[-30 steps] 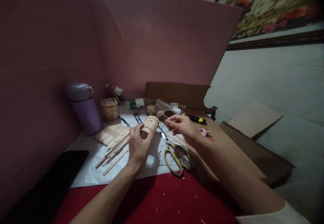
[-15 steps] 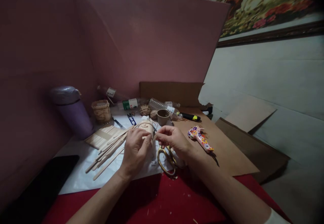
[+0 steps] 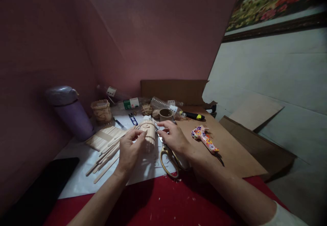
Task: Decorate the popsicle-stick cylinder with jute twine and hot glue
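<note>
Between my hands, a small bottle faced with wooden sticks and wrapped with twine (image 3: 148, 130) lies on white paper (image 3: 74, 181). My left hand (image 3: 130, 149) is at its left side, thumb and fingertips pinched near its edge; anything between them is too small to make out. On the right, my right hand (image 3: 173, 136) has its thumb and fingers curved toward the bottle, a little apart, with nothing visible in them. Gold-handled scissors (image 3: 170, 163) lie just below the right hand. Loose craft sticks (image 3: 107, 152) spread out left of the left hand.
Farther back are plastic bottles (image 3: 131, 103), twine balls (image 3: 146, 109), a cup (image 3: 166, 114), a stick-covered pot (image 3: 101, 112) and blue snips (image 3: 133, 119). A flowered glue gun (image 3: 204, 139) lies on cardboard (image 3: 237, 158). A purple container (image 3: 74, 117) stands at left.
Both hands have drawn apart from each other, exposing more of the stick-covered bottle. The right hand's fingers have opened somewhat. The camera view has shifted slightly.
</note>
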Action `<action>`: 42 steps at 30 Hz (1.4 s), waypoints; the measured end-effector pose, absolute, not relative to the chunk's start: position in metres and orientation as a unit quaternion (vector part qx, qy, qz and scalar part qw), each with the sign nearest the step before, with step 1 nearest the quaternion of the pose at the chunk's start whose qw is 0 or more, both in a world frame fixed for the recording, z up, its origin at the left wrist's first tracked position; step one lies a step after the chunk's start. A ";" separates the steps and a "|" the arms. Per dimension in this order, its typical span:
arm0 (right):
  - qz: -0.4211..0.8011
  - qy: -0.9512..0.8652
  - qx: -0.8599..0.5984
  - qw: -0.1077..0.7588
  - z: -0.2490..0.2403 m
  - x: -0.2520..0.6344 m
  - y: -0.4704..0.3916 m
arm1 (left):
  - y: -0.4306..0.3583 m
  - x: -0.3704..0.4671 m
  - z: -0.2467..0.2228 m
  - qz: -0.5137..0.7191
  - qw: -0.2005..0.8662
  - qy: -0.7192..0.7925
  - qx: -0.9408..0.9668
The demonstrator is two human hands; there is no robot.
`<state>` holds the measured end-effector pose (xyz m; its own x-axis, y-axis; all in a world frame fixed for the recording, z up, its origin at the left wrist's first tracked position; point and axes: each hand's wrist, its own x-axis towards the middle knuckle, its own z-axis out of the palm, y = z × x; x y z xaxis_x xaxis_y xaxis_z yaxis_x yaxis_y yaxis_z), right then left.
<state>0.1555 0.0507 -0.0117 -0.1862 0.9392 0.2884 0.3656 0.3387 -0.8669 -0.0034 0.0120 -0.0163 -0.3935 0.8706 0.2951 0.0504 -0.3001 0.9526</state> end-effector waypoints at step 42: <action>0.407 -0.673 -0.405 0.466 -0.041 0.154 0.067 | 0.014 -0.002 -0.020 0.611 0.518 0.530 0.279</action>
